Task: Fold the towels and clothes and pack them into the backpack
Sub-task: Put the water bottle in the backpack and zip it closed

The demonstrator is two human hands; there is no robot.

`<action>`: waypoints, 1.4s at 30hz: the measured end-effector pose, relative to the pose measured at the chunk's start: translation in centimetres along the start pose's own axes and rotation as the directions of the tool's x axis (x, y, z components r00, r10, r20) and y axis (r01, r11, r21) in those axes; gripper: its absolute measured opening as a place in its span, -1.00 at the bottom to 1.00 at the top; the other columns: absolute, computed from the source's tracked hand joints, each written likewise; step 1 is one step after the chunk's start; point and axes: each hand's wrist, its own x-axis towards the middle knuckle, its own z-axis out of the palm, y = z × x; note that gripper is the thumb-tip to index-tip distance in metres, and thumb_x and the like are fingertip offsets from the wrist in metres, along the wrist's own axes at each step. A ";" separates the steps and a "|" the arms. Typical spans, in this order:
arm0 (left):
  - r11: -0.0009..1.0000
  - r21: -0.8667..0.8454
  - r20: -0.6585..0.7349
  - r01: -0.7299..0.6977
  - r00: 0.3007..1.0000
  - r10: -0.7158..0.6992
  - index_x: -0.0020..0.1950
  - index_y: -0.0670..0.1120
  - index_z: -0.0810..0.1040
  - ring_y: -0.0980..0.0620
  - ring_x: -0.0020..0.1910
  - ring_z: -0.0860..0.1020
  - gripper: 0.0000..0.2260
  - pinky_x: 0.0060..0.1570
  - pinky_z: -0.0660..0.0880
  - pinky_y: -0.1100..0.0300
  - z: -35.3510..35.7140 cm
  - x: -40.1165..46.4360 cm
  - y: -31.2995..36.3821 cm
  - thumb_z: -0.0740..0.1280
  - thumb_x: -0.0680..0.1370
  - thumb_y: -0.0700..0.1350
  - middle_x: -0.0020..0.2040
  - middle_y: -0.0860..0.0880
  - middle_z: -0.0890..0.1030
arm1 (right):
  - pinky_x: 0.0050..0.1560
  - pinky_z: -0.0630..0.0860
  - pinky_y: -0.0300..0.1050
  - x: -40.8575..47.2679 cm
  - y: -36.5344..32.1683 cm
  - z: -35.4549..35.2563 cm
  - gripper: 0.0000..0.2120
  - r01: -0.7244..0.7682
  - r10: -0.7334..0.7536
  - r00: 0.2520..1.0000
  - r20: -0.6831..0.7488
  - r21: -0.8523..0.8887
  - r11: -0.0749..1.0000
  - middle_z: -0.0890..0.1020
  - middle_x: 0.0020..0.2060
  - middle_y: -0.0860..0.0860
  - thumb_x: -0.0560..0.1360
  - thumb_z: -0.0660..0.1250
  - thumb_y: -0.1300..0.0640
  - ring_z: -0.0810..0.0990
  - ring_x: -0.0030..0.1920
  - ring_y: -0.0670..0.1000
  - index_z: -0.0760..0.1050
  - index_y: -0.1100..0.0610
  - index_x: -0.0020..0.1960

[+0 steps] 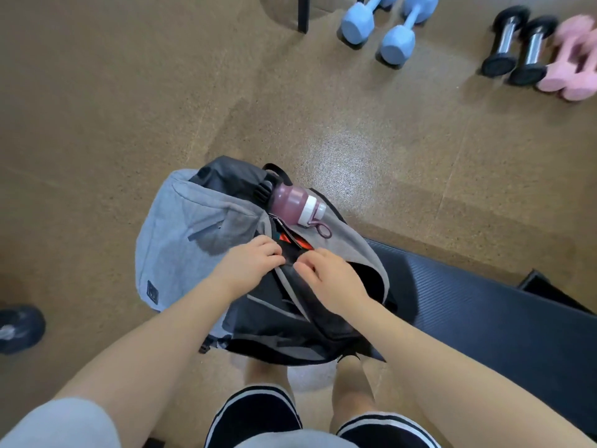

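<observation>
A grey and black backpack point(181, 234) stands on the floor in front of my legs, its top partly open. Orange and dark fabric point(292, 242) shows inside the gap. A mauve water bottle point(295, 202) with a white cap lies in the bag's side pocket. My left hand point(250, 265) grips the left edge of the opening with curled fingers. My right hand point(326, 274) pinches the other edge beside it, at the zip line. No towels or other clothes are visible outside the bag.
A black exercise mat point(484, 305) lies to the right. Blue dumbbells point(387, 27), black and chrome dumbbells point(517, 50) and pink dumbbells point(571, 59) line the far floor. A dark shoe point(19, 328) sits at the left edge. A black post point(303, 12) stands at the top.
</observation>
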 end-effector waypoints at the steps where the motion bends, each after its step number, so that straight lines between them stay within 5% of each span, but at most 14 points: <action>1: 1.000 -0.019 0.036 -0.022 0.999 0.022 -0.16 -0.07 0.67 0.07 -0.04 0.41 -0.67 -0.52 0.46 0.34 -0.3 0.2 -0.4 0.53 0.15 -0.35 -0.17 0.02 0.64 | 0.04 0.45 0.02 1.5 -0.4 -0.1 -0.78 -0.040 0.043 0.996 -0.081 0.036 0.999 0.57 0.01 0.04 0.57 0.19 0.06 0.52 0.01 0.07 0.53 0.12 0.09; 4: 0.994 -0.055 0.114 -0.099 0.988 0.105 -0.11 -0.03 0.67 0.03 -0.13 0.60 -0.60 -0.54 0.46 0.32 -0.6 0.9 -2.4 0.55 0.12 -0.34 -0.14 0.04 0.66 | 0.04 0.46 0.05 6.1 -1.8 0.0 -0.81 -0.111 0.101 0.985 -0.137 -0.064 0.992 0.55 0.05 0.09 0.53 0.23 0.16 0.50 0.07 0.14 0.48 0.15 0.12; 8: 0.981 -0.068 0.146 -0.181 0.971 0.189 -0.08 -0.01 0.66 0.03 -0.17 0.62 -0.60 -0.56 0.48 0.28 -0.6 1.6 -3.6 0.54 0.16 -0.32 -0.11 0.06 0.65 | -0.12 0.42 -0.01 9.7 -2.5 1.1 -0.81 -0.141 0.146 0.989 -0.017 -0.399 0.906 0.48 0.10 0.10 0.53 0.21 0.15 0.49 0.11 0.15 0.41 0.18 0.13; 13: 0.988 -0.064 -0.013 -0.141 0.990 0.140 -0.02 -0.14 0.61 -0.10 -0.16 0.59 -0.71 -0.33 0.57 0.09 -2.4 4.0 -5.6 0.15 0.39 -0.20 -0.08 -0.08 0.62 | -0.19 0.49 -0.03 11.0 -1.4 1.3 -0.80 -0.118 0.155 0.987 0.034 -0.496 0.860 0.47 0.07 0.09 0.55 0.13 0.22 0.47 0.11 0.13 0.45 0.17 0.12; 15: 0.997 0.013 -0.039 -0.082 0.996 0.083 -0.05 -0.15 0.61 -0.14 -0.21 0.58 -0.81 -0.35 0.56 0.06 -2.9 5.5 -7.2 0.30 0.37 -0.23 -0.12 -0.10 0.62 | -0.27 0.46 -0.09 11.2 -1.1 1.0 -0.83 -0.092 0.105 0.994 -0.006 -0.525 0.846 0.52 0.01 0.08 0.51 0.21 0.21 0.49 0.06 0.11 0.50 0.18 0.07; 17: 0.998 0.038 0.015 -0.057 0.998 0.056 -0.15 -0.16 0.60 -0.15 -0.30 0.56 -0.77 -0.45 0.53 0.08 -3.2 6.8 -7.8 0.53 0.24 -0.22 -0.20 -0.12 0.59 | -0.42 0.38 -0.16 11.3 -1.1 0.4 -0.94 -0.026 -0.013 0.998 -0.060 -0.602 0.798 0.57 -0.24 0.05 0.33 0.38 0.21 0.57 -0.18 0.09 0.56 0.17 -0.20; 20: 0.999 -0.001 0.050 -0.038 0.998 0.038 -0.26 -0.17 0.55 -0.12 -0.33 0.52 -0.70 -0.57 0.49 0.12 -2.6 7.1 -7.8 0.60 0.16 -0.14 -0.25 -0.12 0.55 | -0.42 0.39 -0.18 11.0 -0.1 -0.4 -0.89 -0.021 -0.090 0.988 -0.124 -0.693 0.721 0.54 -0.41 0.02 0.30 0.21 0.19 0.54 -0.38 0.06 0.49 0.11 -0.35; 23: 0.999 -0.027 -0.031 -0.031 0.999 0.031 -0.25 -0.18 0.54 -0.03 -0.20 0.39 -0.77 -0.54 0.49 0.10 -1.1 6.5 -8.1 0.53 0.28 -0.11 -0.23 -0.11 0.53 | -0.40 0.35 -0.13 10.7 0.2 -1.6 -0.90 -0.073 0.017 0.995 -0.097 -0.617 0.784 0.57 -0.29 0.08 0.39 0.23 0.27 0.58 -0.29 0.12 0.52 0.19 -0.20; 26: 0.999 0.018 -0.060 -0.037 0.997 0.038 -0.27 -0.17 0.54 -0.02 -0.21 0.40 -0.75 -0.51 0.48 0.13 -0.5 5.9 -8.4 0.23 0.42 0.00 -0.28 -0.10 0.52 | -0.17 0.38 -0.05 10.4 0.0 -1.0 -0.77 -0.147 0.173 0.984 0.030 -0.404 0.903 0.56 0.00 0.07 0.57 0.18 0.02 0.54 0.02 0.13 0.48 0.14 0.08; 31: 0.999 0.049 -0.083 -0.015 0.996 0.019 -0.14 -0.16 0.59 -0.11 -0.33 0.52 -0.68 -0.47 0.47 0.10 -0.5 4.8 -8.1 0.16 0.41 0.02 -0.26 -0.09 0.54 | -0.24 0.33 -0.12 9.7 -0.8 0.5 -0.73 -0.267 0.275 0.961 -0.034 -0.376 0.887 0.60 -0.09 0.06 0.52 0.23 -0.10 0.55 -0.04 0.12 0.49 0.11 -0.03; 37: 0.999 -0.036 -0.140 -0.011 0.990 0.005 -0.14 0.02 0.64 -0.03 -0.20 0.33 -0.81 -0.39 0.35 0.13 0.7 4.4 -8.5 0.22 0.44 -0.06 -0.22 -0.07 0.50 | -0.23 0.36 -0.12 10.3 -0.7 1.1 -0.79 -0.386 0.419 0.907 0.041 -0.314 0.867 0.60 -0.11 0.10 0.51 0.24 0.01 0.55 -0.04 0.15 0.57 0.11 -0.09; 42: 0.999 0.015 -0.112 -0.033 0.993 0.035 -0.13 -0.04 0.62 -0.03 -0.17 0.36 -0.79 -0.38 0.40 0.14 0.7 4.4 -8.7 0.21 0.43 -0.06 -0.20 -0.07 0.54 | -0.22 0.34 -0.10 10.9 -0.4 1.0 -0.79 -0.365 0.358 0.931 -0.070 -0.148 0.919 0.58 -0.11 0.11 0.56 0.18 0.06 0.53 -0.04 0.15 0.51 0.17 -0.06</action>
